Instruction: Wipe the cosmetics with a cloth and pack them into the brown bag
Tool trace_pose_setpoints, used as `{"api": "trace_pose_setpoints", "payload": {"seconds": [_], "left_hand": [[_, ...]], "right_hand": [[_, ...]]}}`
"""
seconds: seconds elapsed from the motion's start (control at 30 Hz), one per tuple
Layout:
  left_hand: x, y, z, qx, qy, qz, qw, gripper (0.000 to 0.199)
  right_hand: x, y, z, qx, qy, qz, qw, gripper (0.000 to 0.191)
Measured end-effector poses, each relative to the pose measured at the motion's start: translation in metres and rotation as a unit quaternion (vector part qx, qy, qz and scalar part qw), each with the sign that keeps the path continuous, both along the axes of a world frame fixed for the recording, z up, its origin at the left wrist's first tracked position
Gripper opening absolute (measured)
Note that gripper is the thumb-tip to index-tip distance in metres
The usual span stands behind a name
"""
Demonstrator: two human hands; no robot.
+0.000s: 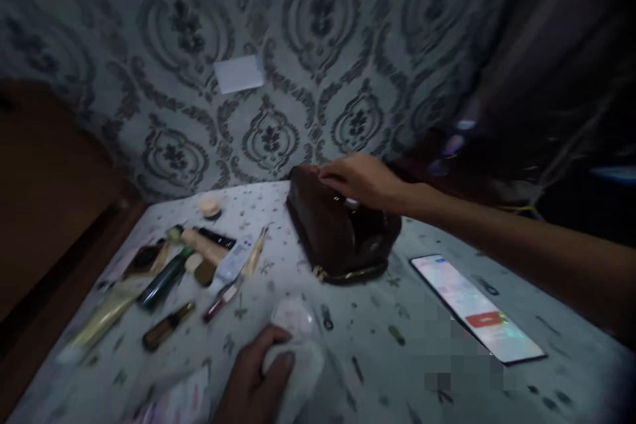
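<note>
The left grip [256,374] is closed, thumb and forefinger pinching a pale, soft-looking packet [305,371] near the bottom edge; its lower end and the wrist are cut off, and blur hides what it contains. A round whitish piece [293,316] shows just beyond the fingers, but I cannot tell whether it belongs to the packet.

The right grip [365,180] reaches in from the right, fingertips bunched against the top edge of a brown bag [318,222]. Whether they pinch that edge or only rest on it cannot be told. The bag stands on the patterned surface [377,358], just in front of the wall [318,112], its mouth gaping and edged with a gold zip [360,273]. Inside it is mostly dark; a small pale spot below the hand is too unclear to name.

Right of the bag, a phone [479,311] lies with its screen lit, the text unreadable. Left of the bag spread a green bottle [163,279], a yellowish tube [106,315], a brown bottle [166,328] and a small jar [210,207] with a pale lid; the tubes heaped among them partly cover one another. A pink-and-white pack [179,401] is cut off below.
</note>
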State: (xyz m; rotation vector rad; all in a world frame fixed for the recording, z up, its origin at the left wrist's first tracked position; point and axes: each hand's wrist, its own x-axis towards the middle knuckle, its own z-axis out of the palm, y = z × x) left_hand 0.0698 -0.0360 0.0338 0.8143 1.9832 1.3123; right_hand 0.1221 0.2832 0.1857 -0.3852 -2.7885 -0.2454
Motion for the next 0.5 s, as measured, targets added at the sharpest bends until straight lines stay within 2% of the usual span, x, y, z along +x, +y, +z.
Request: {"api": "trace_pose_setpoints", "payload": {"seconds": [0.07,0.13,0.2,0.27,0.33,0.4,0.47,0.5], "left_hand": [[0.000,-0.003,0.010,0.011,0.013,-0.065,0.998,0.028],[0.000,-0.007,0.021,0.039,0.027,-0.100,0.994,0.027],[-0.002,-0.014,0.032,0.060,0.041,-0.109,0.991,0.024],[-0.005,-0.025,0.040,0.063,0.069,-0.100,0.991,0.023],[-0.013,-0.041,0.045,0.060,0.122,-0.085,0.987,0.021],[-0.029,-0.059,0.046,0.055,0.211,-0.045,0.975,0.021],[-0.053,-0.076,0.043,0.029,0.330,0.040,0.943,0.021],[-0.066,-0.084,0.040,-0.007,0.380,0.076,0.922,0.023]], "right_hand": [[0.010,-0.026,-0.010,-0.017,0.052,0.066,0.996,0.023],[0.019,-0.054,-0.024,-0.053,0.072,0.148,0.985,0.025],[0.028,-0.080,-0.042,-0.082,0.099,0.227,0.965,0.031],[0.035,-0.104,-0.061,-0.126,0.098,0.274,0.948,0.031],[0.039,-0.125,-0.080,-0.165,0.107,0.298,0.934,0.030],[0.042,-0.142,-0.097,-0.215,0.103,0.299,0.924,0.027],[0.043,-0.157,-0.108,-0.272,0.088,0.283,0.915,0.026],[0.043,-0.164,-0.112,-0.301,0.080,0.273,0.910,0.025]]}}
